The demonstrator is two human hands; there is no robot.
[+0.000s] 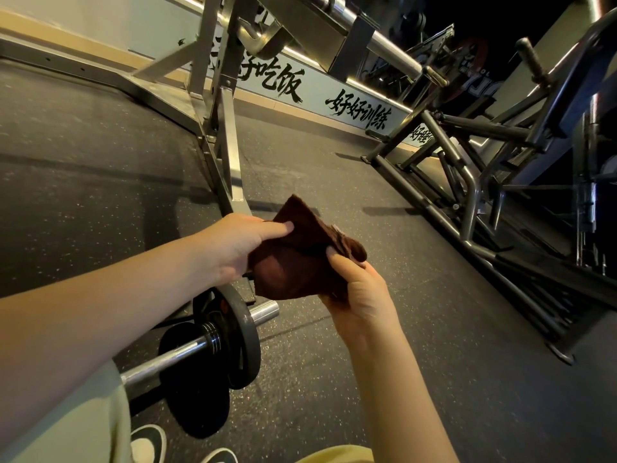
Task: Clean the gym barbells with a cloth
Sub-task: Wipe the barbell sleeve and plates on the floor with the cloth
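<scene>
The writing [359,110] "好好训练" is being shown in black brush strokes on the white wall band [315,95]. A brown cloth [293,269] is being held above the barbell [160,360] lying on the floor [417,379], clamped by the left grip [233,245] and pinched by the right grip [359,295]

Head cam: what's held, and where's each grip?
A brown cloth, in both hands: left hand pinches its left side, right hand its lower right edge.
</scene>
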